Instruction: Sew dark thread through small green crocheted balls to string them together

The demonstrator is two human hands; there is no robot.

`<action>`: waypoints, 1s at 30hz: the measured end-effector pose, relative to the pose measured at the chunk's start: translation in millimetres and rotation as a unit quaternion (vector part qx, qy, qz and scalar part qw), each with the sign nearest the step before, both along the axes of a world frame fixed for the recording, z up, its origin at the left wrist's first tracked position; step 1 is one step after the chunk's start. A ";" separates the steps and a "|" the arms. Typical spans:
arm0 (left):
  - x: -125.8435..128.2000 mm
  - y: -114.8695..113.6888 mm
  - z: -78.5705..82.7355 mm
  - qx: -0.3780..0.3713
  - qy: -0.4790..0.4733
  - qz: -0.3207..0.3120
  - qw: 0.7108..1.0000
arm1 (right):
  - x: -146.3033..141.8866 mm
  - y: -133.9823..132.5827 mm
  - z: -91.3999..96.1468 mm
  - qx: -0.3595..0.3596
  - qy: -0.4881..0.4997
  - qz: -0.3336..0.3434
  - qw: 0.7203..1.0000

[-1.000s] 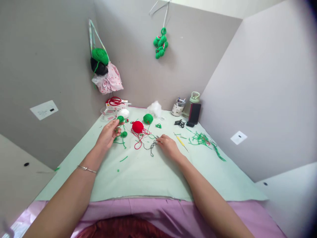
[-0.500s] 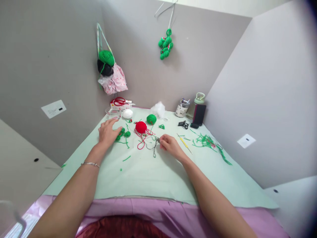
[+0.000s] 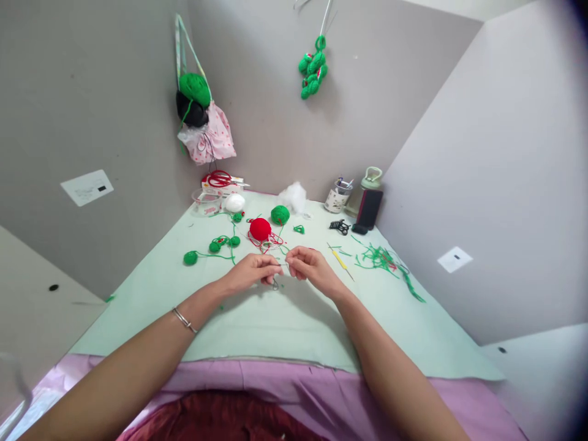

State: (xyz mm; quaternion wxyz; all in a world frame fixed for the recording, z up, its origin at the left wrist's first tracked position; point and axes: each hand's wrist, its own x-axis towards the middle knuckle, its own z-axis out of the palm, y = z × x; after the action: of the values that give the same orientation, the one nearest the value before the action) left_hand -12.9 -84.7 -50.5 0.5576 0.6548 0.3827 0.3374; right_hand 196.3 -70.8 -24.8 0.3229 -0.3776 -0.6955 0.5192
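My left hand [image 3: 257, 269] and my right hand [image 3: 309, 266] meet over the middle of the table, fingers pinched. A thin dark thread [image 3: 283, 264] runs between the fingertips of both, and a small loop of it dangles below my left hand; whether a needle is there I cannot make out. Just beyond them lie a red yarn ball [image 3: 260, 229] with loose strands and a green yarn ball [image 3: 280, 214]. To the left are small green crocheted pieces [image 3: 215, 246] and a round green piece [image 3: 190, 258], joined by green yarn.
A yellow crochet hook [image 3: 340, 262] and a heap of green yarn scraps [image 3: 383, 258] lie to the right. Farther back are a black claw clip [image 3: 340, 226], a phone [image 3: 370, 209], a pen cup [image 3: 338, 197], white stuffing [image 3: 294, 197], a white ball [image 3: 234, 203] and red-handled scissors [image 3: 220, 178].
My left hand has left the green pieces at the left and come right to meet my right hand at the thread. The green pieces now lie spread out. The view has shifted slightly.
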 end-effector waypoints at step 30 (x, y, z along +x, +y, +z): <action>-55.3 21.7 33.7 -0.071 -0.392 0.143 0.906 | 96.5 67.0 -17.8 0.153 -0.093 -0.403 0.897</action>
State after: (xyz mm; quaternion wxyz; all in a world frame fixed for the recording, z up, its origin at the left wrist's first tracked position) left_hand -68.2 -63.0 -16.7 0.6532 0.3665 0.2455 0.6154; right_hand 292.8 -3.7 -42.5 0.4922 -0.6182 -0.5813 0.1938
